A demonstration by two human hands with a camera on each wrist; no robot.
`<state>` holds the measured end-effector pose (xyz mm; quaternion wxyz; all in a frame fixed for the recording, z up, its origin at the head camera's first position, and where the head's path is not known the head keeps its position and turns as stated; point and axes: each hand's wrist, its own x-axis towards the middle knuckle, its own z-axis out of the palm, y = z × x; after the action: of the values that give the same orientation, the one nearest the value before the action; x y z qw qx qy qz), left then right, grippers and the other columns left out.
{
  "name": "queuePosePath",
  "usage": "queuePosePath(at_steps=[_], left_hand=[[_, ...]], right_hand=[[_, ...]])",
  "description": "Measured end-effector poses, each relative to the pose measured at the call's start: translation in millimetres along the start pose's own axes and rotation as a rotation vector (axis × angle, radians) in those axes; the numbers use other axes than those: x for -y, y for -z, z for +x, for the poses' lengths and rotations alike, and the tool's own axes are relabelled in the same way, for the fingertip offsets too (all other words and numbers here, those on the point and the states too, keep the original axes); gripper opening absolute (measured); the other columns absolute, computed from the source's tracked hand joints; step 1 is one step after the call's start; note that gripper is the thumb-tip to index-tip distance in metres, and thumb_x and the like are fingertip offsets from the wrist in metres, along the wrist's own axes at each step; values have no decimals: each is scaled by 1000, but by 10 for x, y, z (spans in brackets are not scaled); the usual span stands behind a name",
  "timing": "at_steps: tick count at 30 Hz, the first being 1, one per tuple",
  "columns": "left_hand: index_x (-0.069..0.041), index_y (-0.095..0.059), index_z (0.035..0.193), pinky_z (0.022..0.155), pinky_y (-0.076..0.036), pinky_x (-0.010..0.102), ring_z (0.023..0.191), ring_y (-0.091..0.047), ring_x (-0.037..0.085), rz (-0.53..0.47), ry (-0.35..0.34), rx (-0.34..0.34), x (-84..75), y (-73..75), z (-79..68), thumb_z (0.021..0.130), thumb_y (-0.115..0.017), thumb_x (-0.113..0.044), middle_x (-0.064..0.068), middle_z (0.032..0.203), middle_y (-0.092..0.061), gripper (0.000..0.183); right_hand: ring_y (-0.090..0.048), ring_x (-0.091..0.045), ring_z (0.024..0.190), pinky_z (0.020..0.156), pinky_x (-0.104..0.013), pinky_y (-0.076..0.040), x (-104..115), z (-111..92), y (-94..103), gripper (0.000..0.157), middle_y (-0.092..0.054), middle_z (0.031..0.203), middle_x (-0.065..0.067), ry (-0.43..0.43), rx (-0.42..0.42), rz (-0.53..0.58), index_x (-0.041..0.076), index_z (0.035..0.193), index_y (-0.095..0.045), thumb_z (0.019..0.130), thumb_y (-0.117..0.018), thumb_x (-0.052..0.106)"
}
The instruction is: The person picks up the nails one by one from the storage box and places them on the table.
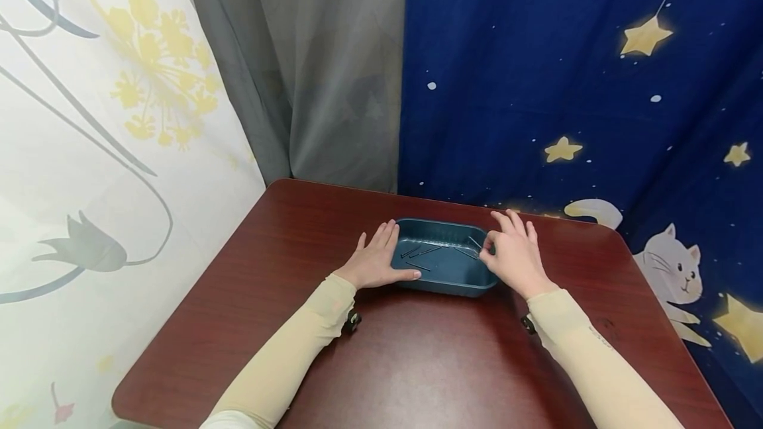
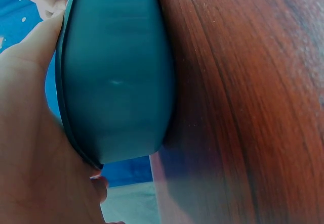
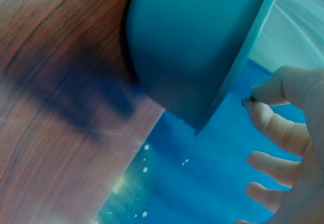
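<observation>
A dark teal plastic tray (image 1: 444, 286) sits on the table, with several thin dark nails (image 1: 418, 267) scattered on its floor. At its left end my left hand (image 1: 377, 262) rests on the rim, fingers extended toward the far side and thumb lying along the near edge. Over the right end, my right hand (image 1: 514, 253) pinches a nail between thumb and index finger, its other fingers spread. The head of that nail (image 3: 246, 102) shows at the fingertips in the right wrist view, and its shank (image 1: 475, 242) points up and left over the tray.
The reddish-brown wooden table (image 1: 417, 363) has rounded corners. Behind it hang a grey curtain (image 1: 346, 85) and a dark blue curtain (image 1: 507, 71) with stars. A white patterned curtain (image 1: 89, 164) hangs along the left side.
</observation>
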<state>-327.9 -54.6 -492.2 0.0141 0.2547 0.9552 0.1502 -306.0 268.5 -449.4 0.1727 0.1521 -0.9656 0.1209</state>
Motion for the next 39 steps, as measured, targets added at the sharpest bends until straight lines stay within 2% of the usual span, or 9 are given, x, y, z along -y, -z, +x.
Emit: queuePosePath(at_steps=[8,19,25,33,39], left_hand=[[-8,-11,162,117,-10,63,154,-4,24,6,3,6,2,4,-2,75,-37,-96,8,169,-4,127],[-8,-11,162,117,-9,63,154,-4,24,-22,-6,-4,-16,27,8,77,-43,-92,7,169,-3,124],[-9,-9,162,117,-8,62,154,-2,23,-21,5,13,-5,18,31,77,-43,-92,4,169,0,124],[-9,-7,162,117,-8,63,154,-1,23,-20,3,19,13,-2,48,76,-42,-93,9,169,-3,125],[-10,-7,163,117,-9,62,154,-1,22,-17,11,20,-3,-1,14,76,-41,-93,4,169,0,125]], right_hand=[[-32,-41,139,108,-73,-16,-130,-56,54,16,-48,146,-20,-62,-63,19,19,66,-65,81,-69,19],[-30,-48,138,107,-75,-14,-307,-135,66,16,-48,144,-24,-117,-75,10,17,66,-67,81,-70,19],[-28,-48,139,106,-76,-12,-401,-217,76,17,-47,144,-26,-147,-56,17,17,65,-66,81,-70,19],[-20,-51,145,108,-76,-6,-483,-307,66,20,-42,148,-30,-156,-8,32,17,63,-65,82,-71,17],[-22,-52,143,106,-77,-8,-538,-392,-1,23,-43,147,-31,-165,8,23,19,61,-62,81,-73,18]])
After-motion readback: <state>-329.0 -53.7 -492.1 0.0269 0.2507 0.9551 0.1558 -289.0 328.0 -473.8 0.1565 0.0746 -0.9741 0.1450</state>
